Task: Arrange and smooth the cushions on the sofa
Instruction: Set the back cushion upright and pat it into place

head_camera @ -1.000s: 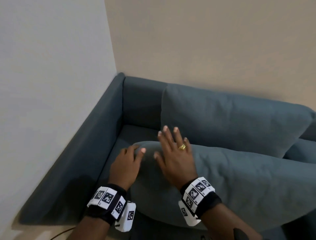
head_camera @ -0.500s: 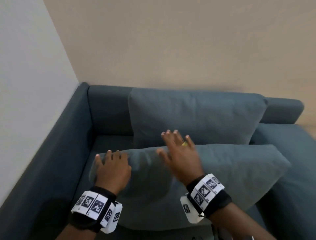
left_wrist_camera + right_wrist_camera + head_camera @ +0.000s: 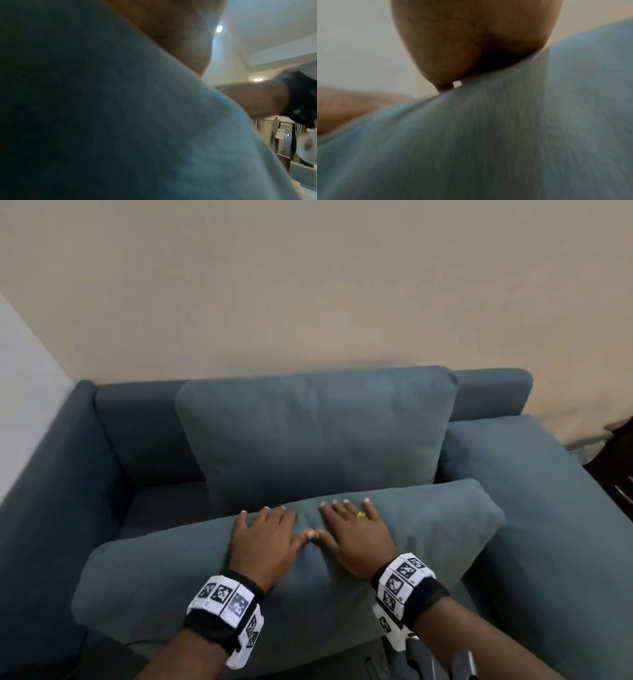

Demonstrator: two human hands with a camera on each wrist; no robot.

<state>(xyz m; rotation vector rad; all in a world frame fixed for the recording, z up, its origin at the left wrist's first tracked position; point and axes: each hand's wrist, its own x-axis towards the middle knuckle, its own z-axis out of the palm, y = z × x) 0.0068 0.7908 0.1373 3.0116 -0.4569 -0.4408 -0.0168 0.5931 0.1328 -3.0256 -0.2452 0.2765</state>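
Observation:
A blue-grey cushion (image 3: 171, 583) lies flat across the sofa seat (image 3: 161, 505), in front of a second cushion (image 3: 315, 436) that stands upright against the backrest. My left hand (image 3: 265, 537) and right hand (image 3: 356, 534) lie side by side on the middle of the flat cushion, palms down, fingers straight and spread, thumbs touching. In the left wrist view the cushion fabric (image 3: 120, 128) fills the frame under my palm (image 3: 180, 33). The right wrist view shows my palm (image 3: 471, 40) pressed on the same fabric (image 3: 488, 148).
The sofa's left armrest (image 3: 51, 491) runs along a white wall (image 3: 20, 371). A wide chaise section (image 3: 548, 508) extends on the right. A beige wall (image 3: 308, 285) is behind the backrest. Dark furniture (image 3: 616, 467) stands at the far right edge.
Both hands have slid from the cushion's left end toward its middle and now lie together. The head view has swung right, so more of the sofa shows.

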